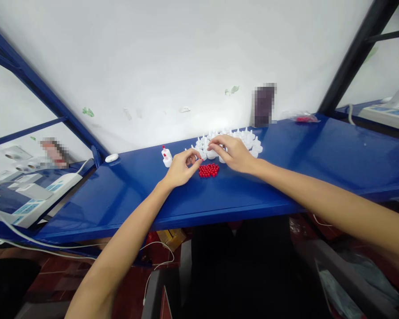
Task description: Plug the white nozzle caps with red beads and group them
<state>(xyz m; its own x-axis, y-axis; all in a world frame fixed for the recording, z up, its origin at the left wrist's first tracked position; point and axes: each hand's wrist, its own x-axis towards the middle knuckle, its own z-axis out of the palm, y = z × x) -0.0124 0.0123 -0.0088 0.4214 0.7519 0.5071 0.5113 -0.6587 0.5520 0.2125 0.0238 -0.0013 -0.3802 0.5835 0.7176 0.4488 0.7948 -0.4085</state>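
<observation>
A cluster of several white plastic nozzle caps (249, 138) stands on the blue table (126, 195) near the wall. In front of it lies a small heap of red beads (209, 170). My left hand (182, 167) is curled just left of the beads, fingertips pinched together on something tiny I cannot make out. My right hand (232, 153) rests palm down over the near side of the white caps, fingers bent onto one of them. Two white caps with red tips (166, 156) stand apart at the left.
A white oval object (111, 157) lies at the table's back left. A clear bag with red pieces (302, 118) sits at the back right. White machines with blue panels (29, 199) and cables stand at left; another such machine (390, 108) stands far right.
</observation>
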